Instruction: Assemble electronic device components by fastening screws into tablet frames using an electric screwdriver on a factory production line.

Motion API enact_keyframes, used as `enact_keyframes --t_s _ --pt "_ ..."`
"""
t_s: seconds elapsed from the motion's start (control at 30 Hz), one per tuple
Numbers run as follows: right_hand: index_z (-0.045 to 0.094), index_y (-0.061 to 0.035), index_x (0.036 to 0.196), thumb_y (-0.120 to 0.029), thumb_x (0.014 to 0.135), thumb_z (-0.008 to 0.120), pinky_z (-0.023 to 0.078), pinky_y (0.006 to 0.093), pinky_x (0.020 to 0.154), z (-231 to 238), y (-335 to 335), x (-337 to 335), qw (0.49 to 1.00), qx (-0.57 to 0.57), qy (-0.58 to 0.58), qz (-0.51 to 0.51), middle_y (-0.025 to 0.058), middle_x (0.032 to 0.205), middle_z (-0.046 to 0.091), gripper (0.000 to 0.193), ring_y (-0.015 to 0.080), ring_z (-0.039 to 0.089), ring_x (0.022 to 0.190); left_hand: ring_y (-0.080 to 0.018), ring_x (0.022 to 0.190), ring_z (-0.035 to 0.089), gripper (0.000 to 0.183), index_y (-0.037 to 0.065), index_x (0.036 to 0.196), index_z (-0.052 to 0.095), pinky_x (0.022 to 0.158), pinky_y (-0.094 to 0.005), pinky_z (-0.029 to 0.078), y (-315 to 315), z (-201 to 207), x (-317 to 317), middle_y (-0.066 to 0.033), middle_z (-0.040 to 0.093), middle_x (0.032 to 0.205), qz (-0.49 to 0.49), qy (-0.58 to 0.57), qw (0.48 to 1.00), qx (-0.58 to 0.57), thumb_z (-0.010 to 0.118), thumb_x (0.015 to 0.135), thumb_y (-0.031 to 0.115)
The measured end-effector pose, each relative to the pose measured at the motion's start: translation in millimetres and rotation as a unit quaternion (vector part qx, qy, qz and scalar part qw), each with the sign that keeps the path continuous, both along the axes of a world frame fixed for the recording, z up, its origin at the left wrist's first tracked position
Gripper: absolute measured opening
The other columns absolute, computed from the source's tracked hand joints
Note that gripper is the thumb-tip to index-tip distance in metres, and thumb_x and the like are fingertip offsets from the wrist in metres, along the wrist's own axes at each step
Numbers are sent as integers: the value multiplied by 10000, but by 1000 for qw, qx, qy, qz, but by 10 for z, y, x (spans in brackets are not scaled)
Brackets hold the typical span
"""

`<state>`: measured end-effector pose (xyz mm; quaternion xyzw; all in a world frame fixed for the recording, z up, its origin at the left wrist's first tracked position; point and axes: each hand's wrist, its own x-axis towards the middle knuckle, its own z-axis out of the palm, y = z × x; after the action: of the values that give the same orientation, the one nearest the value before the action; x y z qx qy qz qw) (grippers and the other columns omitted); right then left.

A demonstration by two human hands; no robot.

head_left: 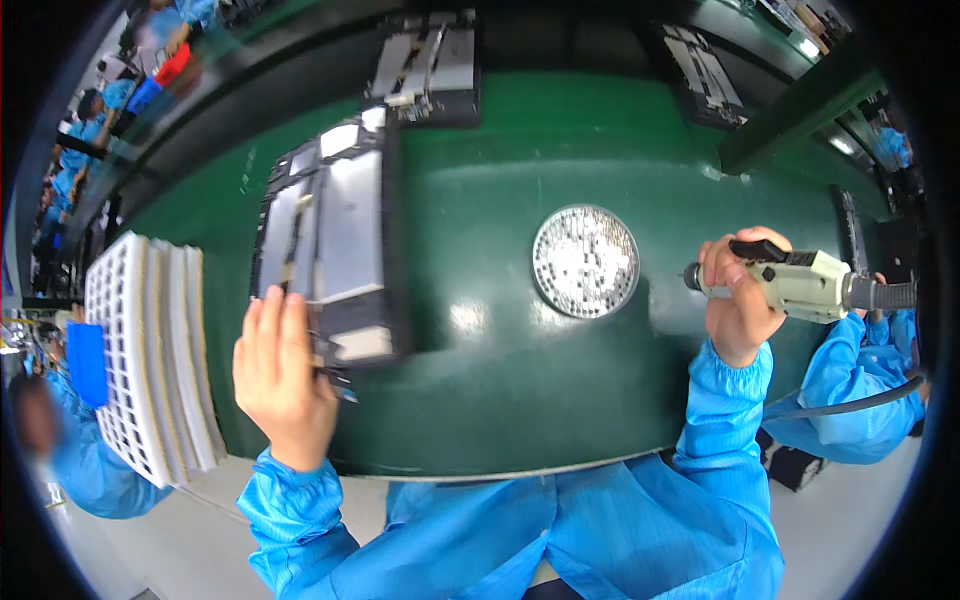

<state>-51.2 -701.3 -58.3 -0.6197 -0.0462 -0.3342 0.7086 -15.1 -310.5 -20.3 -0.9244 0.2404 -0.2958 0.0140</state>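
A black-framed flat device (352,230) with silver panels lies at the left of the green table (480,400), slightly blurred. My left hand (285,385) grips its near left corner, the fingers stretched over the edge and the thumb near the front side, partly hidden. On the right, my right hand (742,295) is wrapped round a pale electric screwdriver (815,287) with a black lever. Its tip points left, held apart from the device. Between the hands stands a round dish (586,314) filled with many small shiny pieces, too small to tell apart.
A stack of white foam trays (150,370) stands at the left edge. Similar devices lie at the back middle (430,70) and back right (703,75). A green post (800,115) rises at the right. Co-workers in blue sit at the left (100,450) and right (850,390).
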Motion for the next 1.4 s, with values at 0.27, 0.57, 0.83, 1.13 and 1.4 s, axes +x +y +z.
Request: enact_keyframes --t_s 0.27,0.57,0.83,1.13,1.4 --pt "543 17 1118 -46 772 562 449 404 646 19 66 29 1000 -6 6 22 88 667 522 351 197 506 594 -387 1150 529 414 89 1226 624 1026 -596 349 -564 -317 -347 -175 557 1236 -20 168 982 89 630 814 125" --pt "544 16 1123 -48 764 574 460 427 648 1 32 -16 1000 -12 5 23 105 670 539 365 200 508 574 -294 1064 569 314 9 1021 667 916 -410 474 -526 -341 -156 -136 588 1118 -391 234 890 32 655 723 109" --pt "542 2 1134 -49 765 568 463 420 651 -16 54 17 999 -17 15 34 108 678 541 373 201 514 589 -260 914 596 302 -47 965 661 761 -365 488 -565 -449 -31 -112 606 934 -417 265 863 -107 681 686 69" --pt "544 -13 1144 -77 776 581 460 418 650 -2 59 44 998 -29 25 45 99 685 543 375 203 524 602 -274 893 593 290 -56 924 661 682 -364 474 -718 -518 -136 -138 598 931 -358 251 886 -154 687 650 36" --pt "535 -24 1185 -119 820 596 446 414 655 8 -11 3 995 -58 32 69 91 685 529 382 201 518 611 -308 904 599 259 -73 898 665 719 -397 512 -690 -578 -154 -171 608 940 -340 252 886 -188 697 659 24"
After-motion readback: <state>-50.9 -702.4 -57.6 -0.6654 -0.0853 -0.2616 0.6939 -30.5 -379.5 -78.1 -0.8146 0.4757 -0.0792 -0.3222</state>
